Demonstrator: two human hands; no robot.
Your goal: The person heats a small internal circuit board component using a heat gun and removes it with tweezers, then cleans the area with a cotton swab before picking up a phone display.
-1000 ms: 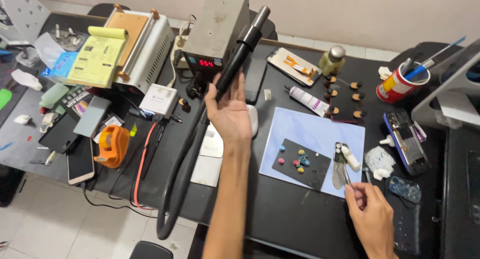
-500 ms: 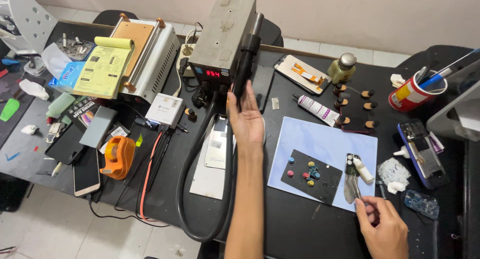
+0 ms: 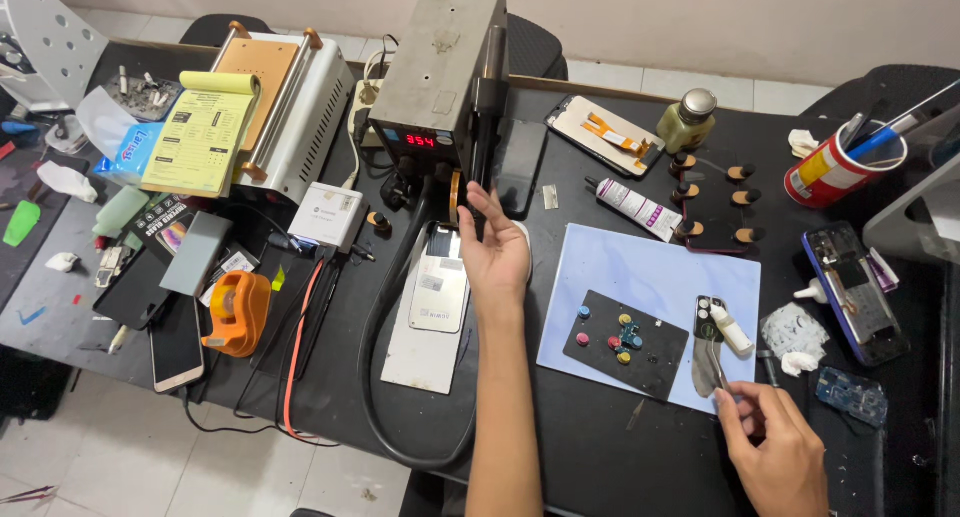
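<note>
The person's left hand [image 3: 495,252] is hovering over the black counter [image 3: 560,447] with its fingers [image 3: 487,205] spread wide and holding nothing, the fingertips just beside the black hot-air handle [image 3: 487,107] that is sitting upright in its cradle on the side of the grey rework station [image 3: 437,67]. A thick black hose [image 3: 375,377] is looping from that handle down around the forearm. Just left of the palm, a phone panel [image 3: 440,289] is lying flat on a white sheet.

The right hand [image 3: 775,447] is resting near the counter's front edge, its fingers pinched narrow on a pair of metal tweezers [image 3: 708,362], whose tips are lying on the pale blue mat [image 3: 650,277]. Beside the tweezers a small white bottle [image 3: 732,329] is leaning on the mat, and a dark pad [image 3: 625,342] dotted with coloured buttons is sitting to the left of them. Farther right, an opened phone [image 3: 850,292] is lying well apart from the hand, with a red cup [image 3: 835,167] of tools standing behind it.
</note>
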